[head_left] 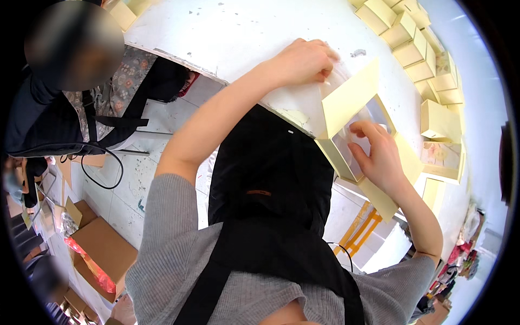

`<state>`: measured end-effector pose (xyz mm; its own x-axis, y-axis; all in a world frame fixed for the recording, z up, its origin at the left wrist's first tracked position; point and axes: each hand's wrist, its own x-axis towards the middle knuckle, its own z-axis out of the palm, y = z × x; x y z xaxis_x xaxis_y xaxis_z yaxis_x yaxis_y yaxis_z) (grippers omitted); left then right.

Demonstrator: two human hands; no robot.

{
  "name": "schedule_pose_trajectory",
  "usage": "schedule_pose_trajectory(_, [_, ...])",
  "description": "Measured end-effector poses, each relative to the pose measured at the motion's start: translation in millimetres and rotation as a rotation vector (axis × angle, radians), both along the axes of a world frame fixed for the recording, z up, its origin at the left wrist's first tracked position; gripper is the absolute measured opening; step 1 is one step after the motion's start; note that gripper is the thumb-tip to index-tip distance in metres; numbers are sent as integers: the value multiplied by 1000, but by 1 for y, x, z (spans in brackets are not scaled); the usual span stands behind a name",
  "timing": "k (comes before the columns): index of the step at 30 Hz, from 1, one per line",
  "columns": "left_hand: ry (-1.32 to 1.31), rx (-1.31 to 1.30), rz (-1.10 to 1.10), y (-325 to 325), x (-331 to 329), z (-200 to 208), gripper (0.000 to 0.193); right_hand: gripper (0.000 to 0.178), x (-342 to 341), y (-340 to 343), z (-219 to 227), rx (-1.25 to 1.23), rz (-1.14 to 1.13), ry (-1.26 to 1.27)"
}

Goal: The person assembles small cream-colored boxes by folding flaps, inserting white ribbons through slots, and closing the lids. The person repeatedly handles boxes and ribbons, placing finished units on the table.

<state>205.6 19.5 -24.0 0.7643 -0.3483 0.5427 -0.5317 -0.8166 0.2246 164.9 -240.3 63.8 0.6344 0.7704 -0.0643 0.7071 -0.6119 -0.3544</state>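
A pale yellow cardboard box (338,157) with its flaps spread stands at the table's near edge, right of centre. Into its opening reaches my right hand (378,157), thumb and forefinger apart. Something whitish lies behind those fingers, its kind unclear. My left hand (309,61) is over the white tabletop, beyond and left of the box, fingers curled closed. A see-through, filmy smear (339,76) shows beside its fingertips; whether the hand grips it is hard to make out.
Many pale yellow boxes (410,51) line the white table (238,27) at the right. Another person (89,103) sits at the left by the table's edge. An opened brown carton (105,244) with red wrapping is on the floor. A yellow stool (358,230) stands below the table.
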Motion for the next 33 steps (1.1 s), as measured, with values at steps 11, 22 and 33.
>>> schedule_pose_trajectory(11, [95, -180, 567, 189, -69, 7, 15, 17, -28, -42, -15, -19, 198, -466])
schedule_pose_trajectory(22, [-192, -464, 1316, 216, -283, -58, 32, 20, 113, 210, -52, 255, 574, -650])
schedule_pose_trajectory(33, [-10, -619, 1297, 22, -280, -123, 43, 48, 392, 285, -32, 816, -179, 514])
